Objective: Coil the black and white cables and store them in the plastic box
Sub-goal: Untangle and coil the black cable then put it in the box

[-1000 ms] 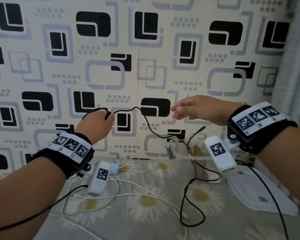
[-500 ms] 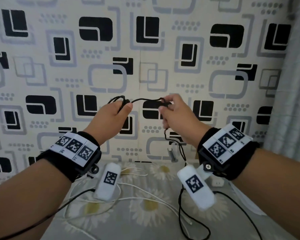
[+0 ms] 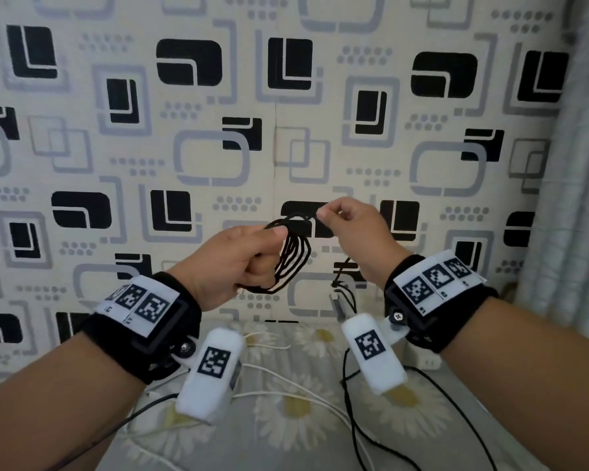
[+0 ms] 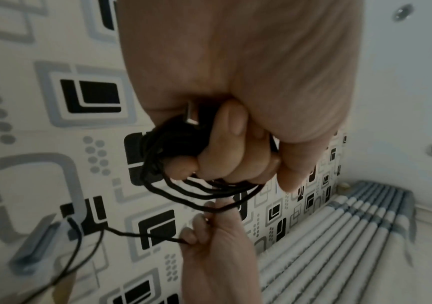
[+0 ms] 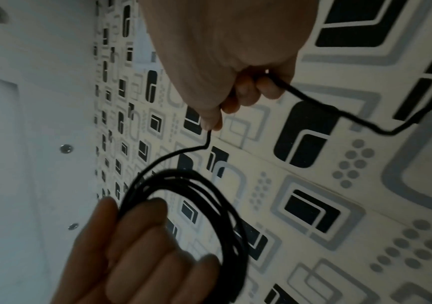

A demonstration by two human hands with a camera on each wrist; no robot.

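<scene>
Bare forearms, no sleeves. Broad black fabric wristband on left wrist [image 3: 143, 329], topped with white rectangular label strip [image 3: 140, 304] printed with black-and-white square fiducial markers. Matching black fabric wristband on right wrist [image 3: 436, 311], with like white marker strip [image 3: 439, 282]. White oblong camera housing [image 3: 211, 372] bracketed under left band by a silver screw [image 3: 185, 348], one square marker on its face. Second white oblong housing [image 3: 373, 351] under right band, black screw [image 3: 397, 316]. Thin black lead trailing from each unit.

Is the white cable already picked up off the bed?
No: the white cable lies on the flowered sheet, while the left hand and right hand hold the black cable.
</scene>
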